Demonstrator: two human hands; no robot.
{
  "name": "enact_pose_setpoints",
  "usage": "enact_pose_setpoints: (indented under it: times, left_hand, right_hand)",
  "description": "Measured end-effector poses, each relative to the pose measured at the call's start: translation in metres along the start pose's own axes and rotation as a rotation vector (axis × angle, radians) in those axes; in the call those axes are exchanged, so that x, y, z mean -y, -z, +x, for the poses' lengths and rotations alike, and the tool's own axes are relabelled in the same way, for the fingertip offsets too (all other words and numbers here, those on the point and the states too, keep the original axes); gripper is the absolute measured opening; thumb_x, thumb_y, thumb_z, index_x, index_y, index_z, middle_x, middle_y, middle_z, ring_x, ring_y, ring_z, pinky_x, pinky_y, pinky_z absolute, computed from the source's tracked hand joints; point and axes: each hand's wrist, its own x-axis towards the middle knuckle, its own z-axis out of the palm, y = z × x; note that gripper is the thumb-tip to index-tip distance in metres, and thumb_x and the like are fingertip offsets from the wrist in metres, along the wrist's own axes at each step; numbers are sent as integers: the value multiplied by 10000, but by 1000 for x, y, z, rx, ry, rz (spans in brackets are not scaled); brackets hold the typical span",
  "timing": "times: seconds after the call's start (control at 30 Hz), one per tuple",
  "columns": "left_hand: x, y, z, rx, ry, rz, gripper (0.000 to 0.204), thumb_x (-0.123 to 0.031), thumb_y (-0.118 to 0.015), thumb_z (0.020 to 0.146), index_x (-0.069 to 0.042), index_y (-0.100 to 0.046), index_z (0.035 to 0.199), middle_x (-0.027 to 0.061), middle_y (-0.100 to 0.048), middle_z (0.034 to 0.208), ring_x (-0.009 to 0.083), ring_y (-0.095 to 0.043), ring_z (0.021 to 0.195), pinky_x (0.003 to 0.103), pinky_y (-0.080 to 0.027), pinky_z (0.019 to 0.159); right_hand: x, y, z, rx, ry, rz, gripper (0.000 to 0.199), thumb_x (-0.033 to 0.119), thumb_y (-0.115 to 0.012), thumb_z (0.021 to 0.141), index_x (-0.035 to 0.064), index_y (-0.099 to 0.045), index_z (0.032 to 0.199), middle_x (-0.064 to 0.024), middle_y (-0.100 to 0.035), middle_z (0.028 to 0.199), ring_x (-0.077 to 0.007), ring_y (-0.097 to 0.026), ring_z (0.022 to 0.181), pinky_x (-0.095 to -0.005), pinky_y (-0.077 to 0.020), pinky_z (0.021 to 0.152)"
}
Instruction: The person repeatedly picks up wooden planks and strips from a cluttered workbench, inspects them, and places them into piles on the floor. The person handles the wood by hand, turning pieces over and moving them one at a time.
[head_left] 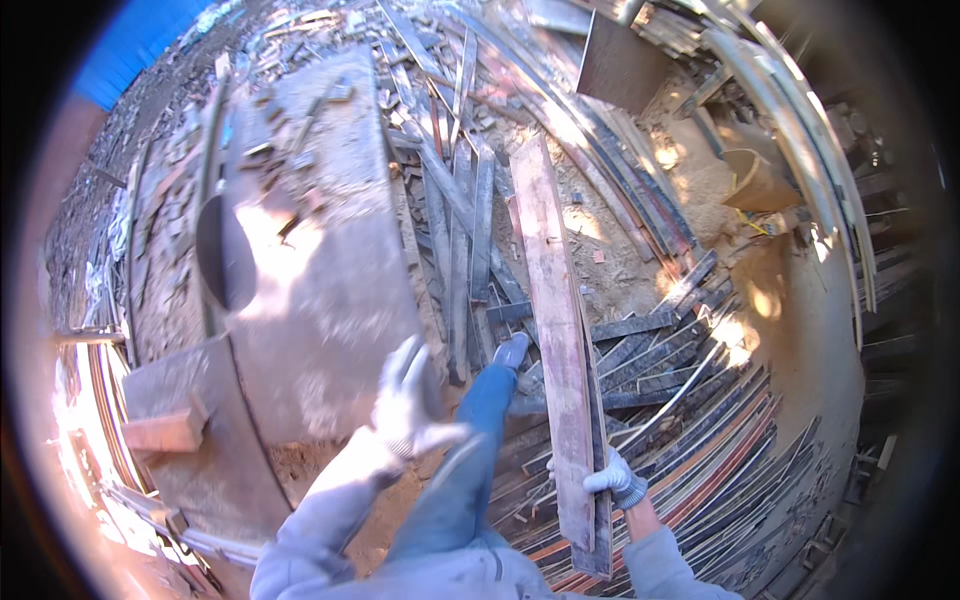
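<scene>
The right hand (615, 482) has its gloved fingers wrapped around a long board (557, 330) near its lower end — the rest reaches forward above the scrap strips (690, 490). The left hand (405, 400), fingers spread wide and holding nothing, hangs by the worktop (330, 350). Watching, I'd steady that length with both hands — well clear of the dark disc (215, 252).

1. A bright blue wall (135, 50) stands at the upper left.
2. The ground (617, 283) is bare, sandy brown dirt.
3. A broad, dusty grey-brown counter (325, 350) fills the left.
4. Sunlight (738, 338) falls in dappled patches; deep shade (905, 230) darkens the right edge.
</scene>
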Motion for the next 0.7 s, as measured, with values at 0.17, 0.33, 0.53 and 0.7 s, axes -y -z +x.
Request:
enact_pose_setpoints:
  times: [0.17, 0.33, 0.53, 0.7]
  left_hand:
    - [-135, -12, -128, 180, 230, -1259, 968, -419, -877, 864, -31, -401, 1612, 164, -560, 1518, 347, -493, 1442, 502, -393, 1214]
    - [-207, 66, -300, 305, 615, -1619, 623, -370, -797, 984, -41, -577, 1466, 110, -708, 1305, 250, -704, 1141, 430, -596, 976]
    - [-220, 123, -391, -123, 800, -1529, 441, -271, -722, 1052, -82, -613, 1436, 89, -732, 1257, 268, -729, 1087, 451, -619, 963]
    - [-202, 145, -446, -345, 945, -1491, 493, -313, -726, 1048, -70, -596, 1456, 109, -727, 1299, 303, -723, 1125, 472, -608, 1001]
  right_hand:
    - [-150, -103, -156, 162, 90, -67, 1088, 398, -999, 672, -55, -494, 1524, -198, -690, 1365, -310, -705, 1219, -473, -568, 1072]
    - [-267, -157, -227, -166, -66, -712, 976, 789, -711, 875, -20, -629, 1414, -114, -720, 1288, -181, -683, 1174, -355, -556, 999]
    - [-353, -262, -262, -429, 555, -1036, 1228, 820, -753, 787, -56, -414, 1577, -265, -542, 1529, -352, -547, 1420, -443, -451, 1170]
    - [-399, -342, -271, -623, 477, -1623, 1431, 684, -928, 643, -69, -243, 1648, -363, -397, 1616, -494, -445, 1481, -529, -382, 1225]
